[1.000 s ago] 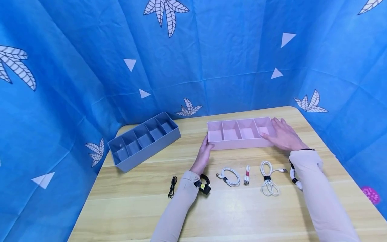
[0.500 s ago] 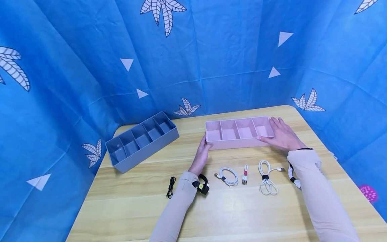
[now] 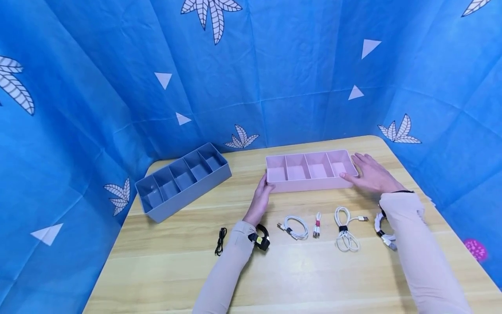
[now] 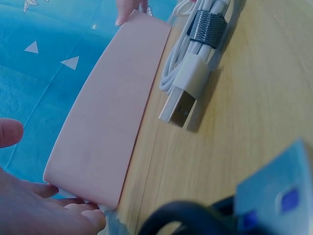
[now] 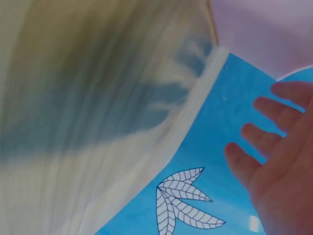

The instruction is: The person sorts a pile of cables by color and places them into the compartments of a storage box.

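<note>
A pink divided storage box point(image 3: 310, 186) with several compartments stands toward the back of the table. My left hand point(image 3: 259, 201) is at its left end, and in the left wrist view the extended fingers point(image 4: 80, 210) lie along the end wall with the thumb apart. At the opposite end is my right hand point(image 3: 373, 175), its fingers spread and straight, thumb near the front corner. The right wrist view has these fingers point(image 5: 266, 139) just beside the pink box point(image 5: 264, 39). Neither hand grips the box.
A grey-blue divided box point(image 3: 192, 192) stands angled at back left. In front lie a thin black cable point(image 3: 221, 241), a thicker black cable point(image 3: 262, 243) by my left wrist, and white bundled cables point(image 3: 296, 235), point(image 3: 317, 225), point(image 3: 343, 228). Another white cable point(image 3: 386, 237) is partly under my right sleeve.
My right hand has drawn slightly right, away from the pink box's end, and more of the rightmost white cable shows. My left hand stays at the left end. The head view has shifted slightly.
</note>
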